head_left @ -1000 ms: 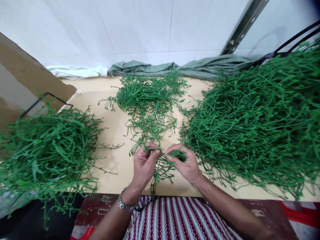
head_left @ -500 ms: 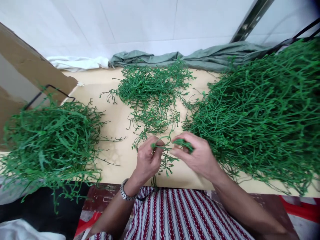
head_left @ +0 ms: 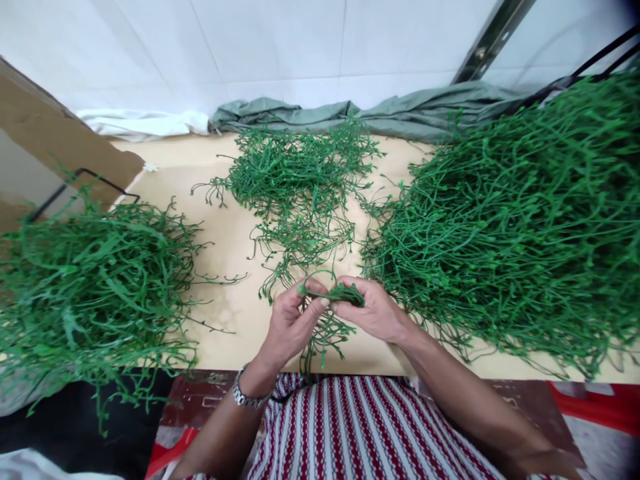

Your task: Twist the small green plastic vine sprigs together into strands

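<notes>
My left hand (head_left: 295, 320) pinches a green plastic stem (head_left: 315, 291) whose loop curves up above the fingers. Close against it, my right hand (head_left: 373, 310) is closed on a small bunch of green pieces (head_left: 349, 293). The two thumbs nearly meet, and some of what lies between the fingers is hidden. Thin branched green stems (head_left: 327, 333) hang or lie just below my hands; I cannot tell which. Beyond the hands, a loose heap of thin green stems (head_left: 285, 173) spreads over the pale tabletop (head_left: 220, 233).
A large pile of thin green stems (head_left: 510, 233) covers the right side. At left, a pile of thicker green sprigs (head_left: 105, 287) overhangs the front edge near a black wire frame (head_left: 107, 179) and a cardboard box (head_left: 55, 127). Grey-green cloth (head_left: 300, 117) lies along the wall.
My right hand has moved left and slightly down, bringing its bunch against the stem in my left hand. The whole view has shifted slightly.
</notes>
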{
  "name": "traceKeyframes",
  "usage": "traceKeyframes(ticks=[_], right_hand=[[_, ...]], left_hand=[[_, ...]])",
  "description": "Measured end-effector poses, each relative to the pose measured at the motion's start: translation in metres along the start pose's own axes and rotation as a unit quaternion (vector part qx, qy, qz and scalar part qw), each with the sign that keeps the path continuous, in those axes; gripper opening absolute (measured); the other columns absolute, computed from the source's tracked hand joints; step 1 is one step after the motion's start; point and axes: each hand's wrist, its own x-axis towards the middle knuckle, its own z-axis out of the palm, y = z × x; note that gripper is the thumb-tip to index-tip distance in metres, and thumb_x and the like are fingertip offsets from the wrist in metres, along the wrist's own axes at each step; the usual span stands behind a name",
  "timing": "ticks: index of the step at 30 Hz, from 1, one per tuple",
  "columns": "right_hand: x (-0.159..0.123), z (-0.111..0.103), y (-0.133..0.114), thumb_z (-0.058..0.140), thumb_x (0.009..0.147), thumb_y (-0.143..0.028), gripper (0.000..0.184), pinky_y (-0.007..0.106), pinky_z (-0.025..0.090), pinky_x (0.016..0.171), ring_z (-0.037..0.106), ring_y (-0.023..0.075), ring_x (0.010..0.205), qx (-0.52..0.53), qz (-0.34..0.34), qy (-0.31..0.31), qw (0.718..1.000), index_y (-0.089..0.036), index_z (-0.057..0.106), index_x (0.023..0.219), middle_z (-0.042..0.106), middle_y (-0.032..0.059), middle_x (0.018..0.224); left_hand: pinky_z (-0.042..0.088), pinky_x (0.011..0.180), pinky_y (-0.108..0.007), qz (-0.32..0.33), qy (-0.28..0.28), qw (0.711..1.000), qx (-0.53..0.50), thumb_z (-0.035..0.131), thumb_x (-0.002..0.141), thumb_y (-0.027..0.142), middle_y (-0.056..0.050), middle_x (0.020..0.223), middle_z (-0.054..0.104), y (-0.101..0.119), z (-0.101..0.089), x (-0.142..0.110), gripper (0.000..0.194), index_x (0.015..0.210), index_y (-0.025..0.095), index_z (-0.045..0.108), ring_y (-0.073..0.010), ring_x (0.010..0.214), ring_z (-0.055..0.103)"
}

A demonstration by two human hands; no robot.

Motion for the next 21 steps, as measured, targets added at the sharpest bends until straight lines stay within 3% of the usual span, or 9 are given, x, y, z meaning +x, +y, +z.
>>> traceKeyframes(ticks=[5,10,17,21], right_hand=[[-0.002,0.003,0.002,0.050,0.076,-0.020,0.013,0.020,0.029,0.051,0.038,0.0091,0.056,-0.111,-0.080,0.038,0.990,-0.018,0.043,0.065,0.039,-0.0044,0.061],[-0.006,0.007,0.005,0.043,0.078,-0.013,0.006,0.025,0.035,0.059,0.048,0.0149,0.066,-0.268,-0.169,0.077,0.945,-0.017,0.047,0.080,0.051,0.0021,0.073],[-0.005,0.006,-0.003,0.043,0.081,-0.015,0.005,0.026,0.039,0.061,0.050,0.0158,0.067,-0.372,-0.203,0.075,0.903,-0.018,0.046,0.084,0.054,0.0036,0.077],[-0.006,0.006,-0.007,0.045,0.076,-0.012,0.014,0.030,0.044,0.065,0.052,0.0190,0.072,-0.435,-0.178,0.080,0.879,-0.016,0.049,0.089,0.056,0.0069,0.082]], left_hand=[[0.039,0.059,-0.021,-0.062,-0.026,0.998,-0.001,0.065,0.070,0.024,0.000,0.070,0.052,0.002,-0.001,0.000,0.014,0.076,0.016,0.056,-0.0110,0.063,0.047],[0.033,0.053,-0.020,-0.090,-0.039,0.994,0.047,0.061,0.072,0.022,0.002,0.059,0.048,0.000,-0.004,0.002,0.011,0.066,0.015,0.055,-0.0094,0.055,0.041],[0.029,0.047,-0.021,-0.083,-0.057,0.987,0.126,0.056,0.072,0.026,0.002,0.051,0.044,0.009,-0.005,0.011,0.017,0.059,0.015,0.056,-0.0103,0.051,0.036],[0.035,0.052,-0.022,-0.086,-0.056,0.987,0.127,0.057,0.069,0.027,0.000,0.054,0.050,0.009,-0.003,0.014,0.017,0.056,0.016,0.057,-0.0134,0.055,0.043]])
